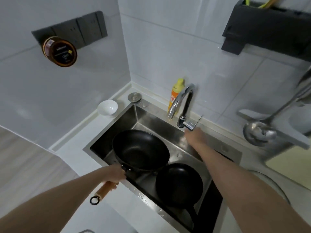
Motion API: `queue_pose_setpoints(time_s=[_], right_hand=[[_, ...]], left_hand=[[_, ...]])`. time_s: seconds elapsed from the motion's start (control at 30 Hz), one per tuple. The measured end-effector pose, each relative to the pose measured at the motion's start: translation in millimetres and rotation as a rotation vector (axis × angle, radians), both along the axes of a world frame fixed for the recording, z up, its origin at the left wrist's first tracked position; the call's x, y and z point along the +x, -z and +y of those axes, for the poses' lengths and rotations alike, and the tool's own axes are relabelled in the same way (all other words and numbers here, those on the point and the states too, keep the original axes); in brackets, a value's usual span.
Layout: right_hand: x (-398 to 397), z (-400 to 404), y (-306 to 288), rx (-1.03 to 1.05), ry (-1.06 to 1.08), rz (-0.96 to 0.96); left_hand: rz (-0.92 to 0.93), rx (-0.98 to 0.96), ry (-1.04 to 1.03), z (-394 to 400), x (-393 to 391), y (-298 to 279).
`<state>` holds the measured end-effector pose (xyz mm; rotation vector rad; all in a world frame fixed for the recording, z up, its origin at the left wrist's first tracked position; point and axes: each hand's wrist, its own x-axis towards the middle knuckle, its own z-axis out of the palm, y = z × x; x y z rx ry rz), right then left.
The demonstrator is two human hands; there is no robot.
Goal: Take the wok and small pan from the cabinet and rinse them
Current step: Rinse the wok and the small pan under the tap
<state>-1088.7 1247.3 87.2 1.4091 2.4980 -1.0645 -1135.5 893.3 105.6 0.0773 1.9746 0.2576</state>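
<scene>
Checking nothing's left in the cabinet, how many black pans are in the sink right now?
2. The wok sits at the sink's left, its handle held by the left hand. The small pan lies at the near right.

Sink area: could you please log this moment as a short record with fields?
wok: in the sink, wooden handle gripped by left hand
small pan: in the sink beside the wok, handle toward the camera
right hand: at the faucet lever
water: no stream visible
bowl: white, on the counter left of the sink
bottle: yellow, behind the faucet
</scene>
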Motion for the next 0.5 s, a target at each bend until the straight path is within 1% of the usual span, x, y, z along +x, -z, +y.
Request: queue_pose_setpoints(time_s=[0.13,0.23,0.4,0.5], right_hand=[[-21.9,31.7,3.8,-0.116,0.133,0.088],[-36.6,45.4,11.6,-0.16,0.223,0.157],[-42.6,53.2,15.6,-0.097,0.254,0.144],[-42.8,54.0,14.6,-0.061,0.246,0.115]], left_hand=[[-0.112,0.128,-0.181,39.7,-9.1,-21.3],[-0.162,0.121,-0.266,61.9,-16.5,-34.9],[-0.168,0.069,-0.294,90.2,-17.2,-25.1],[-0.133,0.064,-0.259,101.4,-17.6,-25.4]])
